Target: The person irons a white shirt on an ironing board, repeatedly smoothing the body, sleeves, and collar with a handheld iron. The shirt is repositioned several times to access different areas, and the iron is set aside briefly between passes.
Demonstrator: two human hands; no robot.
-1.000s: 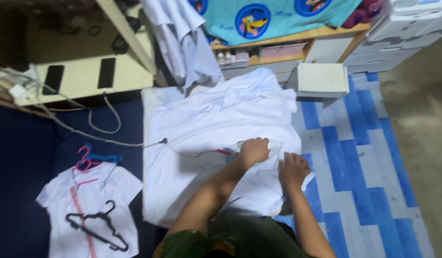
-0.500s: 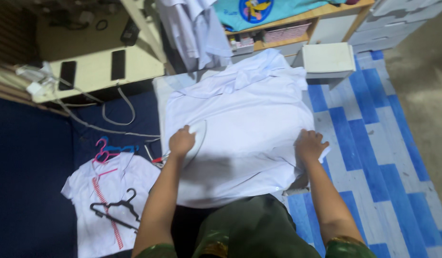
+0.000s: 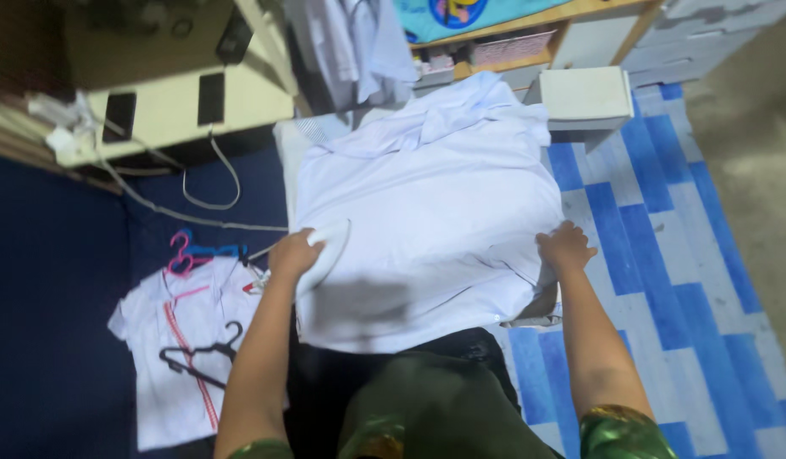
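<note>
A white shirt (image 3: 435,195) lies spread flat over a low ironing board in front of me. My left hand (image 3: 293,253) grips a white clothes iron (image 3: 325,253) at the shirt's left edge. My right hand (image 3: 565,246) rests fingers spread on the shirt's right edge, pressing the cloth down. The iron's grey cord (image 3: 189,217) runs off to the left across the dark blue floor.
A second white shirt (image 3: 185,340) with pink trim lies on the blue floor at left, with a black hanger (image 3: 202,348) on it and pink and blue hangers (image 3: 189,252) above. A white box (image 3: 584,95) stands at the board's far right. A blue-and-white striped mat (image 3: 665,255) is at right.
My hands moved apart from the shirt's front middle: the left, with the iron, went to the left edge, the right to the right edge. The view has tilted.
</note>
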